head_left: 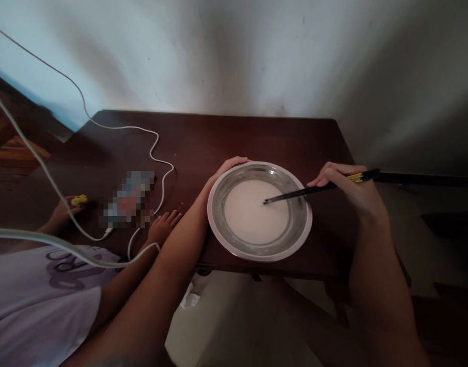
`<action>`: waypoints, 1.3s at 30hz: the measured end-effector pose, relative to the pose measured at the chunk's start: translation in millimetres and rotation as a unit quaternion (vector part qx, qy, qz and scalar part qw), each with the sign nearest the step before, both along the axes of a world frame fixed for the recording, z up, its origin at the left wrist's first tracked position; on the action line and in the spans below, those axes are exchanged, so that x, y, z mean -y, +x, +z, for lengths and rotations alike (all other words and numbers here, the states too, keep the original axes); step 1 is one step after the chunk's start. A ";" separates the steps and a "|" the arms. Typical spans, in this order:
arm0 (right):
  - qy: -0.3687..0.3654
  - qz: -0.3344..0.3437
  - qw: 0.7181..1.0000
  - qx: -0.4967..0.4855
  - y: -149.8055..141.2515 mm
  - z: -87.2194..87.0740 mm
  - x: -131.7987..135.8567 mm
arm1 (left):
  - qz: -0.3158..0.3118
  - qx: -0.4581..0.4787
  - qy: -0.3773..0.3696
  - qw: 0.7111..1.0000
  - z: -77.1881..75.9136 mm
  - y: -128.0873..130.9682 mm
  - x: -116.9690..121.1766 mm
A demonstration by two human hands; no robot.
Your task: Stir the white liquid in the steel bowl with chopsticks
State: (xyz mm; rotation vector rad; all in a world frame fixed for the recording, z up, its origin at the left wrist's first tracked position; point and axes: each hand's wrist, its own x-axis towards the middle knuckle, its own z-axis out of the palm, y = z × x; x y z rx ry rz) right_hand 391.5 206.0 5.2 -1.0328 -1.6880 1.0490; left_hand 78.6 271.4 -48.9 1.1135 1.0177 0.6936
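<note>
A wide metal bowl (295,240) stands at the front edge of the dark wooden table. Milky white liquid (252,219) covers its bottom. My left hand (234,163) curves around the bowl's far left side and steadies it, its fingers partly hidden behind the rim. On the other side, my right hand (342,182) is closed around a pair of black chopsticks (295,193) with gold-coloured bands near the top. They slant down to the left over the rim, and their tips reach the liquid near the middle.
Another person in a light purple shirt (46,300) is at the left, one hand (164,227) on the table (218,135), the other by a small yellow object (79,200). A blurred-out phone-like device (130,198) lies between, with white cables (157,148) around. A wall (226,56) stands behind.
</note>
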 end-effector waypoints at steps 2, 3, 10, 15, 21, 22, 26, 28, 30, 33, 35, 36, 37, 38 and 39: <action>-0.016 0.039 0.999 0.002 -0.2 0.1 0.7 | 0.007 -0.001 -0.002 1.000 -1.3 -0.4 -1.1; -0.021 0.065 0.998 0.014 -1.6 0.0 0.8 | 0.012 -0.006 -0.004 1.000 -1.6 -0.3 -1.5; 0.005 0.003 1.000 0.023 -2.8 3.3 -0.2 | 0.022 -0.023 -0.015 0.999 4.0 2.3 1.6; -0.030 0.093 0.995 0.032 -5.6 4.2 2.0 | 0.032 -0.055 -0.012 0.998 8.0 3.5 3.1; -0.005 0.014 1.000 0.025 -5.2 -0.7 -4.0 | 0.020 -0.037 -0.019 0.999 5.7 2.0 2.0; -0.008 0.008 1.000 0.012 -3.4 -0.8 -4.5 | 0.017 -0.031 -0.020 0.999 5.2 1.7 1.8; -0.046 0.080 0.996 0.013 -4.5 -0.8 -4.2 | 0.022 -0.024 -0.017 0.999 4.7 1.5 1.6; -0.045 0.097 0.994 0.038 -8.1 -0.8 -3.7 | 0.023 -0.041 -0.014 0.999 4.9 1.7 1.6; -0.026 0.066 0.996 0.048 -9.0 0.4 -3.2 | 0.021 -0.062 -0.010 0.998 4.2 1.4 1.4; -0.015 0.006 1.000 0.024 -3.9 3.8 -1.5 | 0.018 -0.057 -0.005 0.998 1.4 -0.2 0.2; -0.028 0.020 0.999 0.009 -1.5 5.6 0.1 | 0.012 -0.038 -0.005 0.999 0.3 -1.0 -0.5; -0.034 0.042 0.998 0.012 -1.9 5.9 0.9 | 0.009 -0.034 -0.006 0.999 0.5 -1.0 -0.5; -0.036 0.064 0.997 0.021 -3.5 5.7 1.4 | 0.008 -0.036 -0.008 0.999 1.2 -0.7 -0.3; -0.035 0.083 0.995 0.033 -5.9 5.4 1.8 | 0.007 -0.041 -0.008 0.999 2.3 -0.1 0.1; -0.031 0.093 0.994 0.046 -8.5 5.0 2.0 | 0.007 -0.044 -0.012 0.999 3.5 0.6 0.6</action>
